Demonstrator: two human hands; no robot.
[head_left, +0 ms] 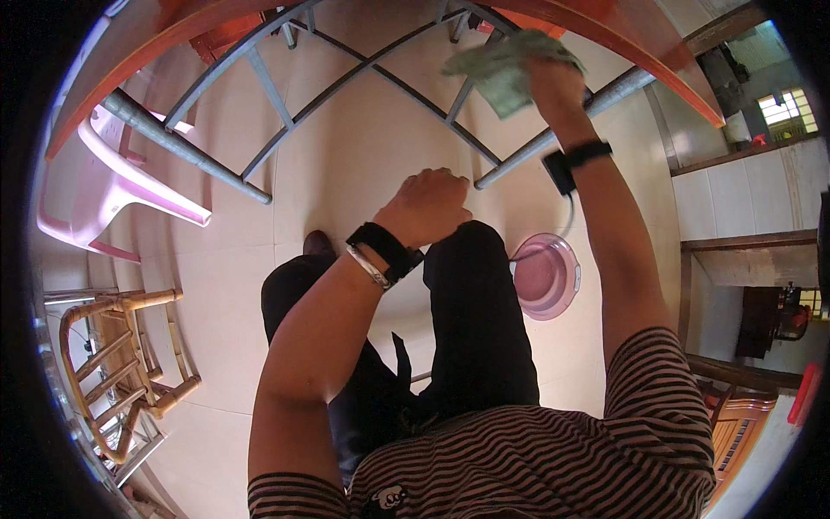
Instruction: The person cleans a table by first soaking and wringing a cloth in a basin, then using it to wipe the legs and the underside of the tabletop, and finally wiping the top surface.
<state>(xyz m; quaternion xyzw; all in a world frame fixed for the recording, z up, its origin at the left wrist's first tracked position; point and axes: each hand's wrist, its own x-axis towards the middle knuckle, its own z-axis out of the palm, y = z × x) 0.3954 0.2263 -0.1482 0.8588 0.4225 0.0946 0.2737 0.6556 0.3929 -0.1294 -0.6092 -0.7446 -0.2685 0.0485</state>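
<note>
Right arm [618, 229] extended forward and nearly straight, the right hand [556, 88] far out ahead of the body with its fingers bent in a grip, tips not visible. Left arm [309, 342] flexed at the elbow, forearm angled inward across the body; left hand [425, 208] back upward, just beside the right knee [467, 246], fingers mostly hidden past the knuckles, contact unclear.

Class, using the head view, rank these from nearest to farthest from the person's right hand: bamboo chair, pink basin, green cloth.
From the right hand:
1. Green cloth: in the hand itself, at the upper right of the view.
2. Pink basin: on the floor, right of the person's legs.
3. Bamboo chair: far across, at the view's left edge.
</note>
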